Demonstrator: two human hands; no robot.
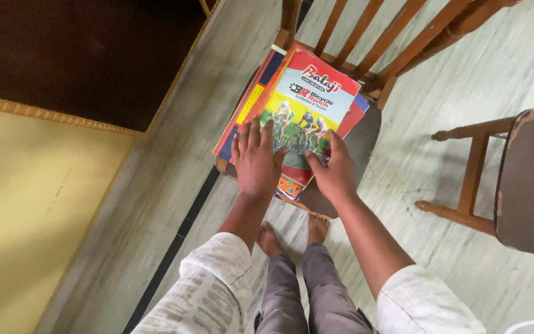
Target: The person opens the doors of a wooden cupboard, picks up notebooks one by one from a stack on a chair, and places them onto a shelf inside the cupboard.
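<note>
A stack of thin books [304, 99] lies on the seat of a wooden chair [366, 133]. The top book has a red cover with a picture of cyclists. My left hand [256, 162] rests flat on the near left part of the top cover, fingers spread. My right hand [335, 170] grips the near right edge of the same book, thumb on the cover. Under it I see more books with red, blue and yellow edges [248, 105].
A second wooden chair [526, 179] with a worn dark seat stands to the right. A yellow surface with a gold trim [32, 204] and a dark panel [88, 55] lie to the left. My bare feet [292, 235] stand on the pale floor below the chair.
</note>
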